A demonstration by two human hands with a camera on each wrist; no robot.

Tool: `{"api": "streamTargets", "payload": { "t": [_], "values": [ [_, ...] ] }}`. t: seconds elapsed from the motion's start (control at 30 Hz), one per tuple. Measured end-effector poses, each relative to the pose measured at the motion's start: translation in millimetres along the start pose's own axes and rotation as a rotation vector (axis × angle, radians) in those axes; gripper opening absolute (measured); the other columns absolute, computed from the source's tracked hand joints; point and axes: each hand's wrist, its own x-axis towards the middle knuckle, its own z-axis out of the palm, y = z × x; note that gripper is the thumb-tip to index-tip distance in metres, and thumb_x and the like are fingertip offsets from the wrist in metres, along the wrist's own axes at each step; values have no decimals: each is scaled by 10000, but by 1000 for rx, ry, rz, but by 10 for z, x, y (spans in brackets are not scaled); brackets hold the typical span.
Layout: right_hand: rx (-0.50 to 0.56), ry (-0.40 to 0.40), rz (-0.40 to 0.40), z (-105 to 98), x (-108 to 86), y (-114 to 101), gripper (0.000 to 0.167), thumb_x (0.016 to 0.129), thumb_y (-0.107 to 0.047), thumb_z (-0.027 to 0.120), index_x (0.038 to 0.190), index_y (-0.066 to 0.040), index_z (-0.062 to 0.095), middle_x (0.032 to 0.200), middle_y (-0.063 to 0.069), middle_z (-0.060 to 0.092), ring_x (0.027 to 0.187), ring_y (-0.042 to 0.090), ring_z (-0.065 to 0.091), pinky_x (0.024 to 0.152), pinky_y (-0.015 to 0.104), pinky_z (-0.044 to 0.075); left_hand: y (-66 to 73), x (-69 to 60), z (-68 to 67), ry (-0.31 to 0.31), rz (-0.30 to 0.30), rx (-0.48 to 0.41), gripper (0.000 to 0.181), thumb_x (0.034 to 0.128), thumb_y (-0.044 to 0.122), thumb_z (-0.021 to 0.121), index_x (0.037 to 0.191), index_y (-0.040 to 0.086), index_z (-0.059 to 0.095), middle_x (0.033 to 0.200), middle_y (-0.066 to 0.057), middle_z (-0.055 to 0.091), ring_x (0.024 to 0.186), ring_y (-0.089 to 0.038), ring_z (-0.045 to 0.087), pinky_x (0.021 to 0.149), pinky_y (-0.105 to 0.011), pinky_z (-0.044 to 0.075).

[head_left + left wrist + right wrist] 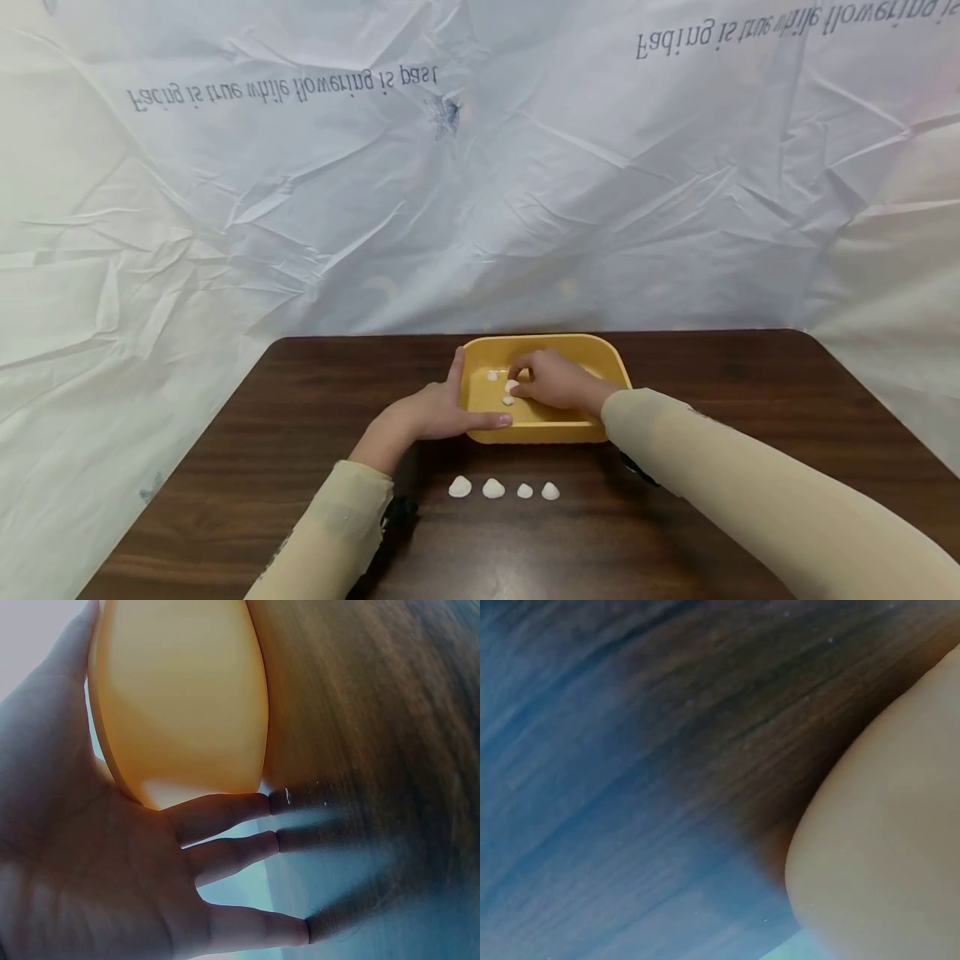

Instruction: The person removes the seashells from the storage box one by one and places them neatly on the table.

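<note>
A yellow rectangular tray (pixel 543 433) with rounded corners stands on the table. My left hand (pixel 435 410) rests against its left end, thumb along the front rim and fingers spread; in the left wrist view those fingers look straight, their tips at the tabletop. Inside the tray, my right hand (pixel 558 382) pinches a small white seashell (pixel 512 386) between thumb and forefinger, close to the tray floor. Two more shells lie near it, one behind to the left (pixel 492 376) and one just in front (pixel 507 400). The right wrist view does not show the right hand.
Several white seashells (pixel 492 488) form a row on the dark wooden table (pixel 315 400), in front of the tray and between the forearms. A wrinkled white sheet (pixel 480 208) with printed lettering hangs behind the table's far edge.
</note>
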Motion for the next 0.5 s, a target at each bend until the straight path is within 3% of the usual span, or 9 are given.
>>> {"api": "streamTargets", "payload": {
  "t": [0.1, 0.23, 0.5],
  "values": [
    [-43, 15, -37, -13, 1, -27, 201, 999, -250, 772, 1146, -116, 801, 1089, 25, 778, 893, 177, 646, 861, 386, 541, 1, 0, -5, 1, -1, 4, 1459, 771, 866, 717, 1696, 221, -208, 1360, -250, 661, 1138, -251, 674, 982, -425, 532],
    [-151, 44, -113, -19, -16, -52, 197, 1002, -256, 768, 1136, -116, 803, 1127, 26, 772, 997, 174, 682, 959, 416, 559, 4, 0, -1, 1, 2, 2, 1456, 773, 864, 717, 1695, 223, -209, 1393, -264, 644, 1165, -263, 675, 995, -430, 533],
    [-219, 21, -164, -27, -46, -41, 141, 1040, -240, 711, 1124, -138, 760, 1015, -17, 754, 869, 118, 642, 896, 392, 568, -1, 1, 6, 3, 8, -9, 1455, 780, 845, 731, 1696, 214, -207, 1237, -198, 689, 1093, -237, 665, 974, -414, 524]
  ]
}}
